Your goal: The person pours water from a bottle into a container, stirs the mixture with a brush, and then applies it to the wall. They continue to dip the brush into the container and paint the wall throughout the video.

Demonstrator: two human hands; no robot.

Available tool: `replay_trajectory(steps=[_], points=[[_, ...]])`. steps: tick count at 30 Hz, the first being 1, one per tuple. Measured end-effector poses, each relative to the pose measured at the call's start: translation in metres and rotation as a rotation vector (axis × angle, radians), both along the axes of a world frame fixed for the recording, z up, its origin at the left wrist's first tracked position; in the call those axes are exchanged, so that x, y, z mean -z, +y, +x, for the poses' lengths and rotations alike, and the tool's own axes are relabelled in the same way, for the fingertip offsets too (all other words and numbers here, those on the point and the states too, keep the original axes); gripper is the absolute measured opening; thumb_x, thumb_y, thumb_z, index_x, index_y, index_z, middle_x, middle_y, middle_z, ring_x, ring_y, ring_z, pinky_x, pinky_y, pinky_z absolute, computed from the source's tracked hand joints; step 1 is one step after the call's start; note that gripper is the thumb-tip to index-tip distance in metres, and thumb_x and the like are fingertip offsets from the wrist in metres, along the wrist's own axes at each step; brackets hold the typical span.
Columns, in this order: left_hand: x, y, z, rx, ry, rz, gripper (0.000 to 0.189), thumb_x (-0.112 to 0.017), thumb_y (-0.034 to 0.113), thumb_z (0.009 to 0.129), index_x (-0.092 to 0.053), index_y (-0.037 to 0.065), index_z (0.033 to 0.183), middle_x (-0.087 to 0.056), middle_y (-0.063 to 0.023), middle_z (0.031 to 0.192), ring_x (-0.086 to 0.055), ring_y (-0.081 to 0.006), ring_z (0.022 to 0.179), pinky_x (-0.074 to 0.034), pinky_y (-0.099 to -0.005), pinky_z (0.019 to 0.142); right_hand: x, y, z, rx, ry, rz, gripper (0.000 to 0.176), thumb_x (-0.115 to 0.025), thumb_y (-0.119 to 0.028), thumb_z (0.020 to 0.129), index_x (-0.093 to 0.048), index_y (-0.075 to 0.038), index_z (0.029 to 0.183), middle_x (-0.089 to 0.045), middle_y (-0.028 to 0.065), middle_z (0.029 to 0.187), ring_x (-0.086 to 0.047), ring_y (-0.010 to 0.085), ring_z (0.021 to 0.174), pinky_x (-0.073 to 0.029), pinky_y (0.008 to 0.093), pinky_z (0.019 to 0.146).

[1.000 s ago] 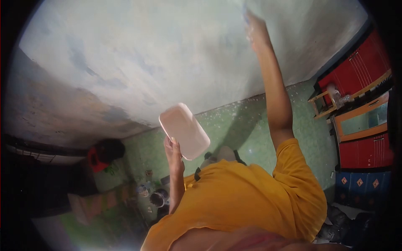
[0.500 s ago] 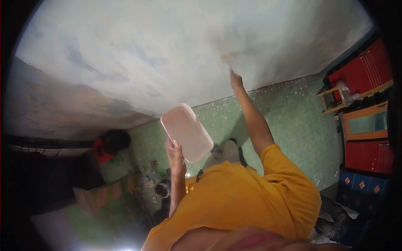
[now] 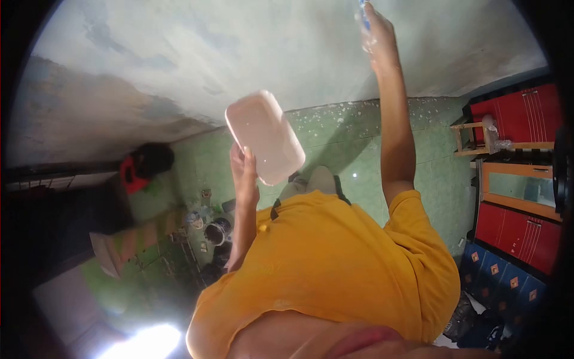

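Note:
My left hand (image 3: 244, 167) grips the near edge of a shallow, pale pink plastic tray (image 3: 266, 137), thumb on the inside. The tray is tilted so its inner face shows, with a few light specks on it. Raised at the top of the view, my right hand (image 3: 381, 40) is wrapped round a paintbrush (image 3: 363, 13). Only a blue and whitish part of the brush shows; its bristles are out of frame. White smears mark the fingers. Beyond both hands stands a patchy white and grey wall (image 3: 287, 54).
White spots dot the green tiled floor (image 3: 359, 149) along the wall. A dark bucket (image 3: 217, 231) and small items stand at lower left. On the right are a wooden stool (image 3: 475, 137) and a red cabinet (image 3: 514, 233). A red and black object (image 3: 140, 170) lies at left.
My right hand has risen up the wall and to the right, taking the brush bristles out of view. The tray sits higher in the picture, still in my left hand; the camera view has shifted.

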State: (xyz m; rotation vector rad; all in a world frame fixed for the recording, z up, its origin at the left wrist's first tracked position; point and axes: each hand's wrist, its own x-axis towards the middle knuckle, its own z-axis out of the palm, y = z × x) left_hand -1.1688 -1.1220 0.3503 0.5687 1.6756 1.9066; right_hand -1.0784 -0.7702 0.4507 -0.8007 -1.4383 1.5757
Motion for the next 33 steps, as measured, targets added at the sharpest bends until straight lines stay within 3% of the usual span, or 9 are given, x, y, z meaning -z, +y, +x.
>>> replay_trajectory(steps=[1,7,10,15,18,24,27,29,33], points=[[-0.005,0.008,0.0,0.012,0.021,0.011,0.071,-0.055,0.047,0.091,-0.034,-0.008,0.131,-0.052,-0.0151,0.111,-0.053,-0.0172,0.099,-0.048,-0.031,0.079,-0.012,-0.011,0.012,-0.072,-0.02,-0.009,0.042,-0.056,-0.04,0.093,-0.062,-0.001,0.108,-0.061,0.0006,0.082,-0.033,0.001,0.051,-0.023,0.0188,0.041],[0.001,0.048,0.006,-0.011,-0.008,0.029,0.064,-0.055,0.038,0.092,-0.034,-0.008,0.131,-0.052,-0.0108,0.105,-0.052,-0.0134,0.092,-0.047,-0.0262,0.074,-0.017,-0.09,0.07,0.004,-0.154,0.21,0.035,-0.055,-0.029,0.095,-0.064,0.001,0.11,-0.057,-0.0009,0.065,-0.041,0.0015,0.051,-0.033,0.0182,0.045],[-0.003,0.07,0.015,-0.03,-0.011,0.026,0.061,-0.057,0.033,0.092,-0.034,-0.008,0.13,-0.052,-0.0081,0.102,-0.051,-0.0098,0.089,-0.046,-0.023,0.071,-0.015,-0.118,0.102,0.057,-0.155,0.121,0.032,-0.057,-0.021,0.093,-0.063,0.004,0.112,-0.065,0.0056,0.073,-0.05,0.0053,0.053,-0.04,0.02,0.048],[0.004,0.098,0.046,-0.022,-0.076,0.095,0.06,-0.059,0.03,0.092,-0.034,-0.007,0.131,-0.052,-0.0061,0.1,-0.05,-0.0075,0.086,-0.045,-0.0223,0.07,0.002,-0.123,0.151,0.03,0.156,-0.044,0.028,-0.054,-0.015,0.093,-0.062,0.01,0.102,-0.064,0.0116,0.073,-0.056,0.0138,0.052,-0.045,0.0269,0.049],[0.0,0.113,0.076,-0.013,-0.115,0.118,0.062,-0.059,0.027,0.091,-0.03,-0.009,0.133,-0.052,-0.0114,0.111,-0.051,-0.0117,0.098,-0.045,-0.025,0.082,0.003,-0.119,0.173,0.13,0.165,-0.058,0.024,-0.052,-0.014,0.094,-0.062,0.008,0.089,-0.062,0.0087,0.069,-0.055,0.0125,0.052,-0.044,0.026,0.048],[-0.004,0.144,0.139,0.024,-0.068,0.15,0.082,-0.065,0.023,0.086,-0.013,-0.013,0.139,-0.037,-0.0213,0.133,-0.039,-0.0228,0.124,-0.034,-0.0324,0.103,0.019,-0.09,0.206,0.044,-0.276,0.501,0.011,-0.06,-0.007,0.088,-0.061,0.002,0.082,-0.057,0.0089,0.061,-0.052,0.0183,0.047,-0.041,0.027,0.048],[0.007,0.162,0.173,-0.1,0.031,0.108,0.084,-0.065,0.047,0.085,-0.027,-0.007,0.135,-0.044,-0.017,0.129,-0.043,-0.0213,0.121,-0.034,-0.0348,0.102,0.026,-0.071,0.211,-0.017,-0.348,0.716,0.007,-0.064,-0.006,0.084,-0.061,0.0,0.082,-0.055,0.0147,0.062,-0.05,0.0313,0.048,-0.042,0.0315,0.048],[0.01,0.17,0.185,-0.079,0.054,0.11,0.086,-0.066,0.048,0.084,-0.026,-0.007,0.136,-0.044,-0.0168,0.129,-0.042,-0.0215,0.122,-0.033,-0.0353,0.103,0.032,-0.058,0.217,-0.075,-0.357,0.838,0.008,-0.064,-0.006,0.084,-0.061,0.0,0.082,-0.056,0.0147,0.062,-0.051,0.0334,0.05,-0.043,0.0321,0.047],[0.005,0.183,0.208,-0.122,0.017,0.092,0.086,-0.067,0.05,0.082,-0.028,-0.007,0.134,-0.045,-0.0164,0.127,-0.042,-0.0213,0.121,-0.033,-0.0358,0.102,0.042,-0.047,0.241,0.016,-0.301,0.583,0.01,-0.064,-0.008,0.086,-0.062,0.002,0.084,-0.059,0.0128,0.063,-0.056,0.0214,0.048,-0.044,0.0308,0.048]])
